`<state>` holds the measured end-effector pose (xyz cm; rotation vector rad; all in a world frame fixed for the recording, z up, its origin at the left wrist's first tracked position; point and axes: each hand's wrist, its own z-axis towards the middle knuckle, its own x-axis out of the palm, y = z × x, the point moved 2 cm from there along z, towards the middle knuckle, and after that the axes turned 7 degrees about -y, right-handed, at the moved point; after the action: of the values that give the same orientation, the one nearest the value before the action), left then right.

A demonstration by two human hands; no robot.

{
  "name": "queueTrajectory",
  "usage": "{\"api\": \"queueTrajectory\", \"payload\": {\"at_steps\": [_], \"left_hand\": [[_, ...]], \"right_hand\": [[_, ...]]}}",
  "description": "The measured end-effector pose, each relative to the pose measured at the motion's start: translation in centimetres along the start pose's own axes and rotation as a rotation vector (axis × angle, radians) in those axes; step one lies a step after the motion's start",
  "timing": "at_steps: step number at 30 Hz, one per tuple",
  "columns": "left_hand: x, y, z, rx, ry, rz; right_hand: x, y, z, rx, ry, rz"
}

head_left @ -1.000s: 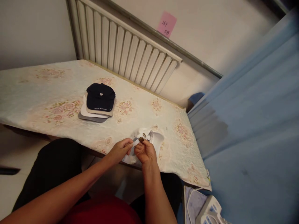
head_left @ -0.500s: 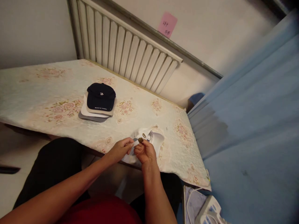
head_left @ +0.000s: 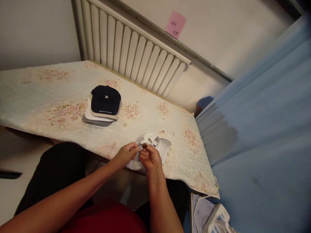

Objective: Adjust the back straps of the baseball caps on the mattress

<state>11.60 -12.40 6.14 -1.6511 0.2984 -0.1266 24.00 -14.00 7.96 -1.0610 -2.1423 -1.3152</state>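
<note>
A white cap lies at the table's front edge, partly hidden behind my hands. An oval metal eyelet shows on its back. My left hand is closed, pinching the cap's white strap. My right hand is closed too, with thumb and finger on the brass-coloured buckle on that strap. To the left, beyond my left hand, sits a stack of caps: a navy cap on top, with beige, white and grey brims below it.
The table has a pale floral cover. Behind it stands a white radiator, with a pink note on the wall above. A blue curtain hangs at the right. A white and grey device with a cord is at the lower right.
The buckle has shifted slightly left along the strap and is tilted differently between my fingers. Both hands keep their pinch, and the cap and the stack stay in place.
</note>
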Motion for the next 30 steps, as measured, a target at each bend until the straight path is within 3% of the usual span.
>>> {"api": "queueTrajectory", "payload": {"at_steps": [14,23,30], "left_hand": [[0.4,-0.9,-0.6,-0.046,0.037,-0.158],[0.5,-0.2,-0.3,-0.055,-0.011,-0.180],[1.0,-0.2,-0.7,-0.120,0.078,-0.425]], "right_hand": [[-0.1,-0.4,0.3,-0.051,0.012,-0.021],[0.0,-0.7,0.1,-0.101,0.008,-0.045],[0.3,-0.9,-0.3,-0.190,0.003,-0.096]]}}
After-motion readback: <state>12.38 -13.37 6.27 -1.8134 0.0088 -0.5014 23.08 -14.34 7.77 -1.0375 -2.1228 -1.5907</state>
